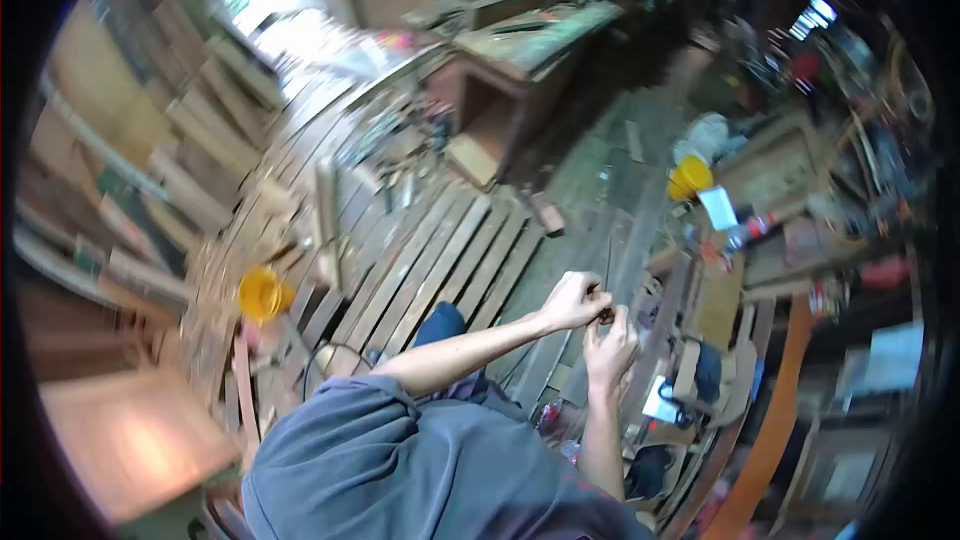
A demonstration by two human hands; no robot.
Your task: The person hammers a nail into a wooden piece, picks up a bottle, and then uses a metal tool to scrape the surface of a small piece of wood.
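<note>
the left hand (576, 302) and right hand (612, 348) pinch a small dark thing (605, 316).

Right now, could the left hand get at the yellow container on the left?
Probably not without leaning or stepping: the yellow container looks well off to the side, and the left hand seems busy with the right hand at a small dark thing.

A small dark piece (605, 316), too small and blurred to identify more closely or to tell its exact pose, is held up off any surface, pinched between the fingertips of the left hand (575, 301) and right hand (611, 348).
</note>
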